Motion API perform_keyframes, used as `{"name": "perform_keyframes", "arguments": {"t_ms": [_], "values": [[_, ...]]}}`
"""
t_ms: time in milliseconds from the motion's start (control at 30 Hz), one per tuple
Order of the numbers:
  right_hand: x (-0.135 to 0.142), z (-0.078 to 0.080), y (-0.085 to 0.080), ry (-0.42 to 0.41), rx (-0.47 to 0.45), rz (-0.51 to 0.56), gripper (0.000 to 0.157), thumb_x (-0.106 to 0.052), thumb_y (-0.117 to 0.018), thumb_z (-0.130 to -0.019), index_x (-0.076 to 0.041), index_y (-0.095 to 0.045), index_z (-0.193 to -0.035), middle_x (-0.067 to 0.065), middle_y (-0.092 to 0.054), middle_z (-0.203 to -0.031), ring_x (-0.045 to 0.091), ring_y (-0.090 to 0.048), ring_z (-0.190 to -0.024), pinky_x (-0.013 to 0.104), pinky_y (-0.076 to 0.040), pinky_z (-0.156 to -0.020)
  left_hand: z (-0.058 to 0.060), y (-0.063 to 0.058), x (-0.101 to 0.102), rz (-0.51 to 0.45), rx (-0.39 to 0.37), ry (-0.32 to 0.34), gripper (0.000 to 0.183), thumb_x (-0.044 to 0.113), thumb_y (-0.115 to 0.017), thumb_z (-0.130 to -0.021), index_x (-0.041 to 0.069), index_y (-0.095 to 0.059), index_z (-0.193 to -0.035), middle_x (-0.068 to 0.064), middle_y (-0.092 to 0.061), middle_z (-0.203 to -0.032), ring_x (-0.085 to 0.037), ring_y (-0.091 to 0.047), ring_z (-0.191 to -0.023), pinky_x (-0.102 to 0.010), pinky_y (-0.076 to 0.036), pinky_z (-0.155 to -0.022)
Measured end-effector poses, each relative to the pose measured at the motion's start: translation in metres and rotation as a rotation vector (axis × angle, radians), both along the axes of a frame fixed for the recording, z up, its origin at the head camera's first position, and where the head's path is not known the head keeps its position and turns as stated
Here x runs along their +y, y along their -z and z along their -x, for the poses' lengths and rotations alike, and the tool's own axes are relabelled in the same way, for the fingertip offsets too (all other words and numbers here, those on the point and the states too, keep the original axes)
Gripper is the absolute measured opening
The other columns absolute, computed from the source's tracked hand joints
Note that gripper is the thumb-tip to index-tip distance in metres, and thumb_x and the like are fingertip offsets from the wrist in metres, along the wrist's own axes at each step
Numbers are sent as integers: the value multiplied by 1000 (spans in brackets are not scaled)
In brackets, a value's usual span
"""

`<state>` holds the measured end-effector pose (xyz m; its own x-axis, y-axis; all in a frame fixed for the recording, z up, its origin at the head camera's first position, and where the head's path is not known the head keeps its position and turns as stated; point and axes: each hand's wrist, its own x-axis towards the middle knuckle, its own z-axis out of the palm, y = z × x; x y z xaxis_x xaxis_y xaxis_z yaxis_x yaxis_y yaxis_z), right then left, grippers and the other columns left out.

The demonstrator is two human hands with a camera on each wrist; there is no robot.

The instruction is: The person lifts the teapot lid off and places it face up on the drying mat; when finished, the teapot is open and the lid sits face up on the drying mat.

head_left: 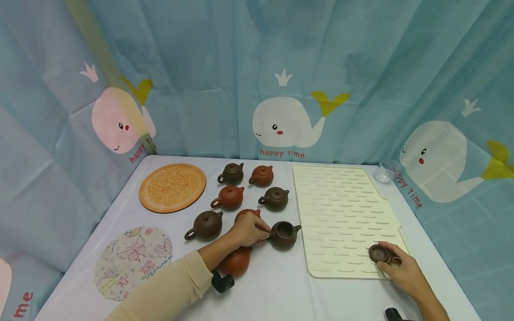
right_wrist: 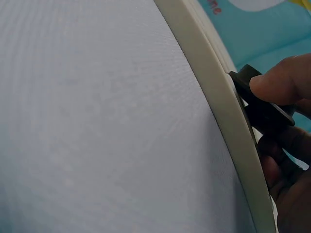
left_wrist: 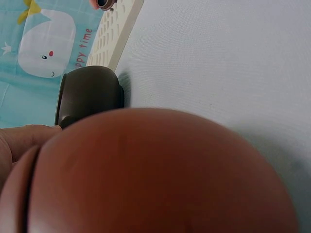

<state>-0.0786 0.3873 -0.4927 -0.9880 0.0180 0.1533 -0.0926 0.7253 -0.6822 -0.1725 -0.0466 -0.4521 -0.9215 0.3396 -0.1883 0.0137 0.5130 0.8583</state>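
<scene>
One round, dark-brown, lidless clay teapot (head_left: 283, 243) was at five o'clock in the head view, the left hand (head_left: 250, 229) gripping its handle side; at four o'clock, the right hand (head_left: 404, 271) pinched a small, round, dark-brown lid-like piece (head_left: 379, 253) over a cream ridged mat (head_left: 337, 223).

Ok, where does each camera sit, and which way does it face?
Head: on the person's head, facing forward and down over the table; left hand and right hand show.
Left wrist: on that wrist, facing a reddish teapot close up; left fingers show.
Right wrist: on that wrist, facing table and cream mat; right fingers show.
Head and left wrist both see the open dark teapot.
</scene>
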Motion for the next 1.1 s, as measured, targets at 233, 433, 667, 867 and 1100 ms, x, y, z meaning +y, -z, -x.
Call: {"name": "perform_keyframes", "arguments": {"t_ms": [233,433,667,867,1100], "values": [[0,-1,1,-22,41,-41,60,1,-78,-76,5,-53,-130,25,-59,-118,-7,-49,-93,12,-42,-71,-1,-2,-1,1,-9,0,9,4,-77,-81,11,-78,-86,3,-65,-77,-11,-58,-55,-26,-47,-50],[1,-1,-1,-34,67,-57,61,0,-79,-77,6,-52,-131,23,-60,-113,-6,-48,-94,12,-41,-73,-1,-4,-3,-11,-13,11,9,3,-76,-80,8,-78,-88,2,-65,-77,-14,-61,-57,-26,-48,-52],[0,-3,-16,-14,59,-61,60,-8,-75,-84,3,-48,-136,21,-58,-117,1,-46,-98,17,-42,-73,1,-13,-12,17,27,32,13,10,-74,-84,4,-76,-95,1,-65,-68,-16,-60,-59,-26,-45,-52],[-3,-3,-34,-28,71,-61,62,-9,-73,-87,-1,-44,-141,19,-53,-125,9,-45,-104,20,-40,-77,-1,-34,-22,-28,31,-41,12,11,-74,-84,8,-76,-96,0,-67,-74,-16,-60,-64,-28,-50,-58],[-15,-5,-54,-35,137,-55,65,-5,-76,-84,-6,-46,-142,14,-54,-124,7,-45,-103,19,-39,-77,-12,-58,-36,-47,94,-119,15,11,-74,-83,10,-76,-98,1,-68,-94,-19,-59,-82,-31,-53,-65]]}}
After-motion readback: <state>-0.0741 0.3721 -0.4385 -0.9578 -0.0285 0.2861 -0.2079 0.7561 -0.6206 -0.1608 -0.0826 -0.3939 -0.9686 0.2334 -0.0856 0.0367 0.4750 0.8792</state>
